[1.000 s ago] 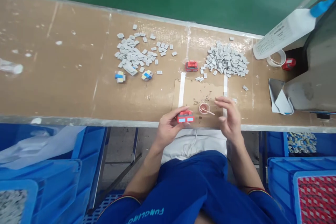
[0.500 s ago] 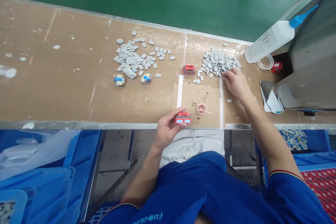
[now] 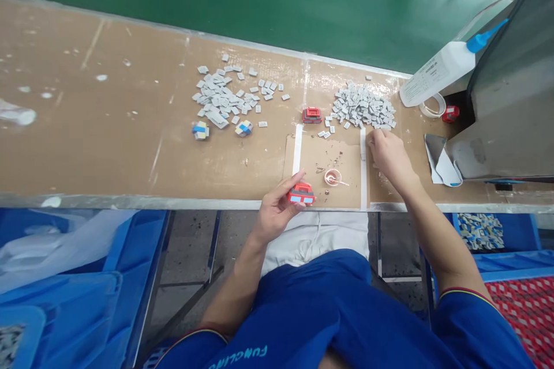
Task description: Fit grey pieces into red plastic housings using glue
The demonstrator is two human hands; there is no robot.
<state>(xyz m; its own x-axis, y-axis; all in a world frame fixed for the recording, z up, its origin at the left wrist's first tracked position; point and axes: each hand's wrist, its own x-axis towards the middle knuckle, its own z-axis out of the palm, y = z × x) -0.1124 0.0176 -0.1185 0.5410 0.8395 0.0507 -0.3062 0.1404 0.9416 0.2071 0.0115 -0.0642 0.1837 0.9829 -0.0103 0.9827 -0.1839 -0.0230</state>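
My left hand [image 3: 276, 210] grips a small red and grey plastic block with two pale blue panels [image 3: 302, 194] at the table's front edge. My right hand [image 3: 389, 155] is closed in a pinch just in front of the right pile of small grey-white tiles [image 3: 361, 105]; whatever its fingertips hold is hidden. A second red and grey block [image 3: 311, 115] sits left of that pile. Between my hands, a small cup of pinkish stuff with a thin stick in it [image 3: 333, 177] stands on a cardboard sheet [image 3: 346, 153] taped down on the table.
Another heap of grey tiles [image 3: 220, 95] lies to the left, with two yellow, white and blue blocks [image 3: 200, 131] before it. On the right are a white bottle with a blue nozzle [image 3: 439, 72], a tape roll [image 3: 433, 105], folded paper [image 3: 444, 167] and a large grey casing [image 3: 511, 109].
My right hand has drawn back slightly from the tile pile towards me, fingers still pinched. The left hand keeps hold of the red block, tilted slightly. The view has shifted a little.
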